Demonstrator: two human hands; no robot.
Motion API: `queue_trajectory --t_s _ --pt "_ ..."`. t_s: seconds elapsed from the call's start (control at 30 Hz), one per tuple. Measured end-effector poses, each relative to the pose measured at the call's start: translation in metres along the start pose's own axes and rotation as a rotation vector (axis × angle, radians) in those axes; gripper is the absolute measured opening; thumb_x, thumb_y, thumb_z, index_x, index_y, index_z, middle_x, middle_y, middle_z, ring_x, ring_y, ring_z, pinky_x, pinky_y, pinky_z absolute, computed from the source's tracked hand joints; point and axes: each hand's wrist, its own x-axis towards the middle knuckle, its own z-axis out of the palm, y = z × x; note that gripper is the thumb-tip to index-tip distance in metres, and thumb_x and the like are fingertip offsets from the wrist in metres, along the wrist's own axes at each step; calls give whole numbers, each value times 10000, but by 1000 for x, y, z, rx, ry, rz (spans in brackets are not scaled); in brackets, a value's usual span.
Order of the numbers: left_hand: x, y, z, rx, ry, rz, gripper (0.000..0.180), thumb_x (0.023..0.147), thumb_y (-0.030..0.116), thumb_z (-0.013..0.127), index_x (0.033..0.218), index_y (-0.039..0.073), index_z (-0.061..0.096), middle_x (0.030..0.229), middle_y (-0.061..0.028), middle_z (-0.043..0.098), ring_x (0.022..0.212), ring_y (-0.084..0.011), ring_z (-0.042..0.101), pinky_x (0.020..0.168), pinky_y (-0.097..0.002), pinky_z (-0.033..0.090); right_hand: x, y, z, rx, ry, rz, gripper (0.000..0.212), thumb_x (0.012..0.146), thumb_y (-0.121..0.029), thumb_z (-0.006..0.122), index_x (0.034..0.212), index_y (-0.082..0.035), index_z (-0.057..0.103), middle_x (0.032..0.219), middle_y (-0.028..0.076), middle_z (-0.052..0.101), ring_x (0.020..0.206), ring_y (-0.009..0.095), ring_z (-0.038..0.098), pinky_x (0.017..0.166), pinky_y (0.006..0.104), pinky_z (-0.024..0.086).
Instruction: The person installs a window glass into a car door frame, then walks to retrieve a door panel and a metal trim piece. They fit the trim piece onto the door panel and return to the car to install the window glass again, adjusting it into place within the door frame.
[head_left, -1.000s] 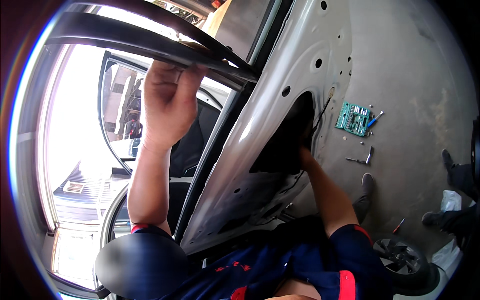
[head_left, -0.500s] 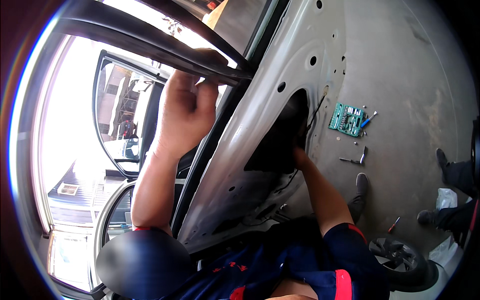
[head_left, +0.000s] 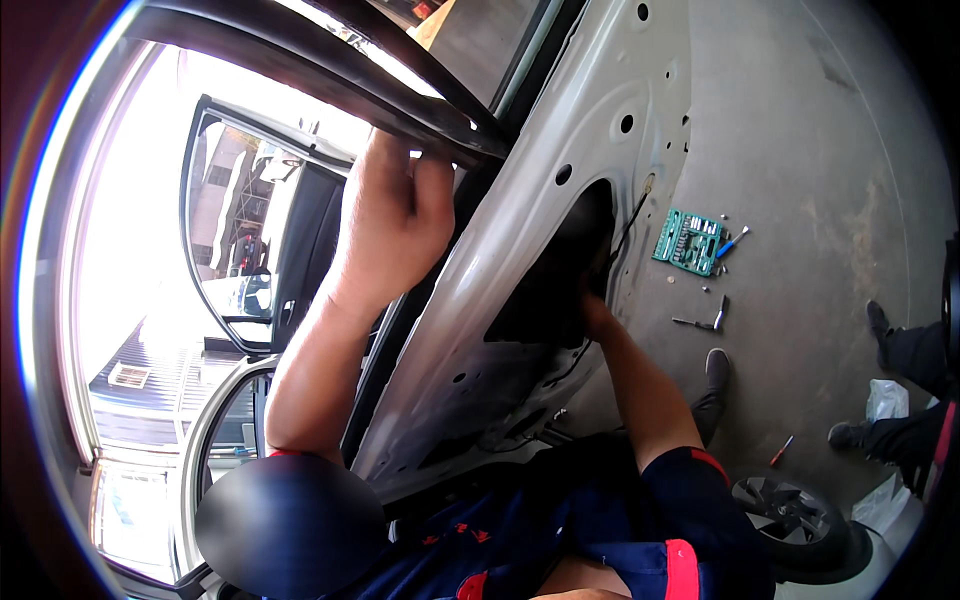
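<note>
A bare white car door panel [head_left: 440, 310] slants across the middle, with its inner trim off and round holes in the metal. My left hand [head_left: 395, 215] is up at the black window frame [head_left: 300, 75], its fingers bent around the lower edge and their tips hidden behind it. Into the large dark opening [head_left: 540, 290] of the door reaches my right forearm [head_left: 645, 385]. Of my right hand [head_left: 598, 315] only the wrist end shows at the opening's edge; its fingers are lost in the dark. A thin black cable [head_left: 632, 225] runs along the panel beside the opening.
On the grey floor to the right lie a green socket set [head_left: 688, 242], a blue-handled tool [head_left: 733, 242], a ratchet [head_left: 718, 313] and a screwdriver [head_left: 782, 452]. A wheel [head_left: 790, 515] is at lower right. Another person's legs [head_left: 910, 350] stand at the right edge. A side mirror [head_left: 240, 220] is at left.
My left hand has slid a little to the right along the window frame, its fingers more bent. The right hand stays inside the door. The whole view has shifted slightly.
</note>
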Motion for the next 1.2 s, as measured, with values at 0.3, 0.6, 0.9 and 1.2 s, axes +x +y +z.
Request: queue_trajectory --t_s 0.3,0.6,0.9,1.2 --pt "-8 -10 2 -65 -2 -59 194 899 22 450 1063 -16 546 846 -92 586 777 -165 557 716 -296 473 -2 9 3 -136 24 -15 660 937 -515 415 1392 -36 418 1326 121 529 1179 257 521 1040 377 393" --pt "-131 3 -73 499 -11 310 193 700 -66 516 881 -15 557 875 -163 577 795 -296 586 667 -378 473 11 20 -18 -1723 25 -135 503 886 -251 518 1335 -27 479 1274 216 555 1134 307 571 1002 375 431" --pt "-405 -13 -29 -28 -613 -562 171 816 67 553 956 10 633 980 -184 636 871 -390 613 807 -435 501 12 3 -36 -1572 104 -225 582 1010 -442 312 1451 -62 296 1357 209 491 1224 319 495 1063 368 364" --pt "-607 -103 17 571 -664 -674 283 923 198 546 1156 51 611 1182 -174 608 1111 -354 566 941 -418 465 9 -1 -32 -1500 -57 -476 430 894 -255 514 1264 -36 522 1311 199 514 1195 336 499 1040 372 387"
